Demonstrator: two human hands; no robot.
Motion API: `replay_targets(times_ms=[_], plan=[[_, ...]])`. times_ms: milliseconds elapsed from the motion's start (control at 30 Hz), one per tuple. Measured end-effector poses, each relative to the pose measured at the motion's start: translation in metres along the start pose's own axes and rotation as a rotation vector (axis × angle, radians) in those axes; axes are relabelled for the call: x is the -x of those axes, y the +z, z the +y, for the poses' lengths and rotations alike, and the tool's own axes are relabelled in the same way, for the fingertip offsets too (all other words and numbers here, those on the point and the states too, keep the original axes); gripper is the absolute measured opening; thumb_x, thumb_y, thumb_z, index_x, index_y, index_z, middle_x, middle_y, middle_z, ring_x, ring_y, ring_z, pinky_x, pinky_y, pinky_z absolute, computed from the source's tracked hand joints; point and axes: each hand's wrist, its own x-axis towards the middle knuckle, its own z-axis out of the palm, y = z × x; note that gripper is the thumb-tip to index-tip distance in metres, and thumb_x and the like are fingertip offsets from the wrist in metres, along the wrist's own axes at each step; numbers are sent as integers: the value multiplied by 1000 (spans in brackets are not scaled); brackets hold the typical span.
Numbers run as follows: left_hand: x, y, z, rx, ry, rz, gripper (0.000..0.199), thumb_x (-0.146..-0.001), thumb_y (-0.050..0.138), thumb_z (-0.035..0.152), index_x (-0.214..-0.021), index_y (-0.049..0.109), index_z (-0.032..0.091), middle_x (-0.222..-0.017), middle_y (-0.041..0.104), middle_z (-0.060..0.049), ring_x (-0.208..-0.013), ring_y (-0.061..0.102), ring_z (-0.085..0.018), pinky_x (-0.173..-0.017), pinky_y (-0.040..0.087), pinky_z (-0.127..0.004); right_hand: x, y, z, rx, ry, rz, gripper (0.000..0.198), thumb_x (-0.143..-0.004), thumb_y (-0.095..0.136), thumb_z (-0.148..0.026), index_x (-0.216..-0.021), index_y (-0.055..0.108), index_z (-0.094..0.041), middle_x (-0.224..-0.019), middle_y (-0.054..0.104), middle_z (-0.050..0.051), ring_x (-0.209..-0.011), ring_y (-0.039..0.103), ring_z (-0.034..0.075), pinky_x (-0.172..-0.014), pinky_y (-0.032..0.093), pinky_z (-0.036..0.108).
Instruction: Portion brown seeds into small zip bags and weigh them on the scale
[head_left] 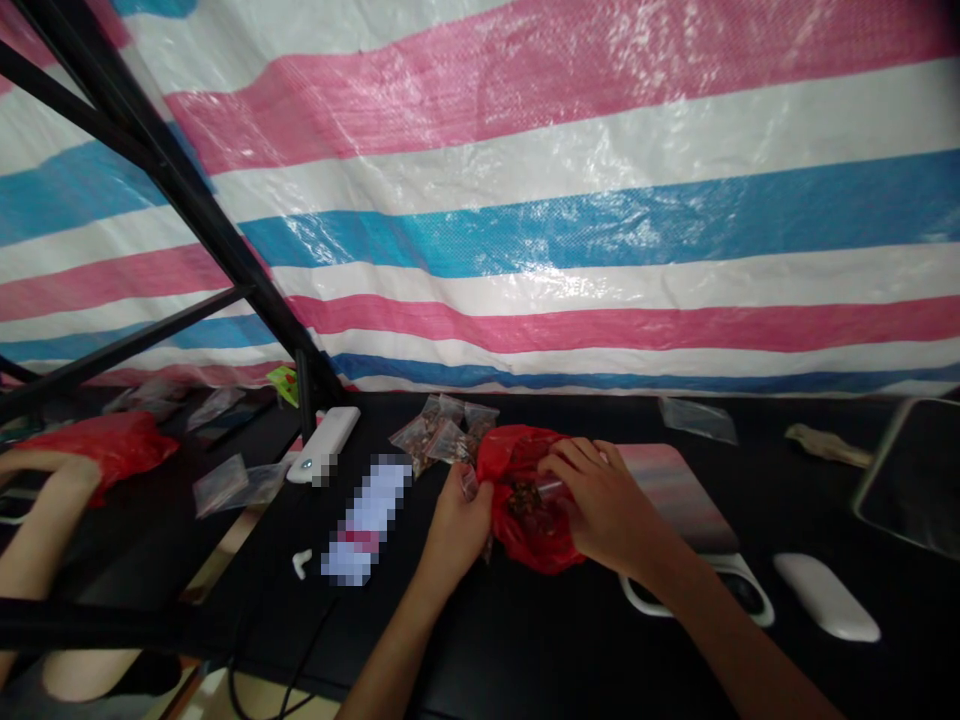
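Observation:
A red plastic bag (536, 555) lies opened on the black table, with small brown and yellowish pieces (523, 495) inside it. My left hand (457, 525) is closed at the bag's left side, pinching a small clear plastic bag (469, 484) that the fingers partly cover. Over the red bag's right rim reaches my right hand (604, 500), fingers bent down into the opening. A clear plastic piece (553, 489) shows by its fingertips; its kind is unclear. Just behind the left hand sit several small zip bags (448, 430) filled with brown bits.
Left of my hands are a blurred-out phone screen (367, 520), a white power bank (325, 445) and a white earbud (301, 563). To the right lie a pinkish-grey phone (679, 490), a white mouse-shaped object (826, 597) and an unfilled clear bag (697, 420). Beyond a black frame (225, 250), another person's arm (45, 530) touches a red bag.

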Motion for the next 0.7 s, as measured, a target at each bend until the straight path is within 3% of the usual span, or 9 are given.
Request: replay_targets(times_ms=[233,400,700], plan=[[15,1,6,233,-81,13,25,-85,67,39,-96,61,18,-88,67,-3,-81,63,-18,-76,49,-29,0,4,-2,-48,-17,-48,39,-78,60,-6,-112,66,-23,-113,73,7,-109,60,25,-99,29,41],[23,3,5,292,-121,31,30,-81,72,43,-93,61,17,-88,66,-2,-81,63,-18,-74,48,-29,1,4,-8,-41,-6,-72,26,-89,58,-13,-108,69,-24,-108,73,6,-107,60,25,-97,31,41],[8,10,2,410,-82,-52,24,-82,71,35,-95,67,16,-94,70,-3,-88,66,-18,-80,50,-27,-1,10,-14,-36,50,-39,29,-86,59,-10,-111,69,-23,-111,72,7,-111,57,26,-99,30,42]])
